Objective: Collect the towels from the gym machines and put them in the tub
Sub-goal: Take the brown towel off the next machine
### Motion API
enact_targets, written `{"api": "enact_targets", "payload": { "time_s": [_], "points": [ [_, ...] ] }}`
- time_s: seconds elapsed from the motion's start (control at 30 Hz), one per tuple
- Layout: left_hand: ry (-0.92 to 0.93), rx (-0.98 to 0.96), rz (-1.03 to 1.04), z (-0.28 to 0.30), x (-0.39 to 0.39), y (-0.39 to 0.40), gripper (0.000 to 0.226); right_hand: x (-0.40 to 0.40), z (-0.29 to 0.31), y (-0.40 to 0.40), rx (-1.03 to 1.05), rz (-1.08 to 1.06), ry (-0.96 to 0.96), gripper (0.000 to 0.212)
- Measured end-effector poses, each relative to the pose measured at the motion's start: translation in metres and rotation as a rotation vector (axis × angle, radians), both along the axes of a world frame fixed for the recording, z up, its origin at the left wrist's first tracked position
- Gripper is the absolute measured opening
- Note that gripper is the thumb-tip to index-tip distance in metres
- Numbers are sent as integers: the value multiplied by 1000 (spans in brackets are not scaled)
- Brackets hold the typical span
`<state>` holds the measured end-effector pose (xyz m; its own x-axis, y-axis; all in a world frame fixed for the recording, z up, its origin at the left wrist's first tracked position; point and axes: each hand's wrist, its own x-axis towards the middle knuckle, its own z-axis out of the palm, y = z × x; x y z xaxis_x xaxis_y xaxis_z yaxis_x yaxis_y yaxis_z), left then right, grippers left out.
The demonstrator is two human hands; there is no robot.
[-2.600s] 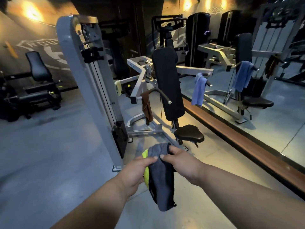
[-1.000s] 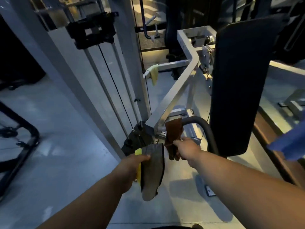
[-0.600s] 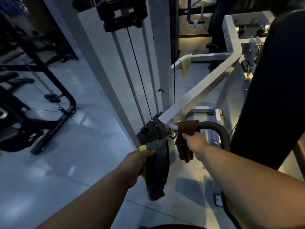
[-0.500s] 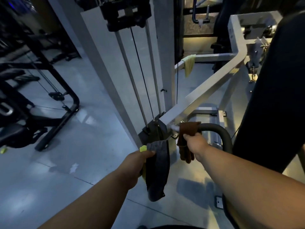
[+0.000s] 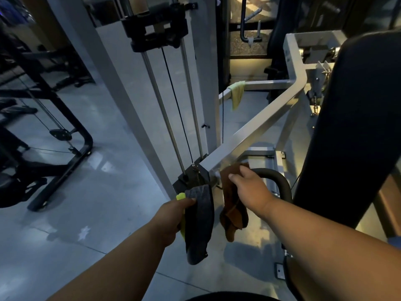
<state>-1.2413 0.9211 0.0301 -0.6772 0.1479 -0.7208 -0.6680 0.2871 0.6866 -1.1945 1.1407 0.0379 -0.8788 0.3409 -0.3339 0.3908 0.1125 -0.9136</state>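
My left hand grips a dark grey towel together with a bright yellow-green towel tucked behind it; both hang down from my fist. My right hand is closed on a brown towel that drapes over the black curved handle of the grey gym machine. A pale yellow towel hangs on a far arm of the same machine. No tub is in view.
The machine's weight stack frame with guide rods and cable stands straight ahead. Its black back pad fills the right side. A black machine frame sits on the grey concrete floor at left.
I walked up to the machine. My right hand let go of the grey towel, reached to the handle and took hold of the brown towel, which now hangs lower from the handle.
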Motion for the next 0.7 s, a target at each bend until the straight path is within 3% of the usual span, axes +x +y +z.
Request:
{"api": "enact_targets", "payload": {
  "time_s": [0.17, 0.33, 0.47, 0.7],
  "points": [
    [-15, 81, -42, 5, -6, 4, 18, 6, 29, -11, 53, 179, 42, 27],
    [1, 227, -134, 11, -12, 7, 25, 7, 46, -27, 126, 280, 46, 49],
    [-1, 359, -161, 15, -19, 1, 27, 4, 52, -41, 108, 292, -16, 51],
    [-7, 424, -235, 27, -26, -31, 40, 8, 35, -72, 159, 265, -117, 51]
  ]
}}
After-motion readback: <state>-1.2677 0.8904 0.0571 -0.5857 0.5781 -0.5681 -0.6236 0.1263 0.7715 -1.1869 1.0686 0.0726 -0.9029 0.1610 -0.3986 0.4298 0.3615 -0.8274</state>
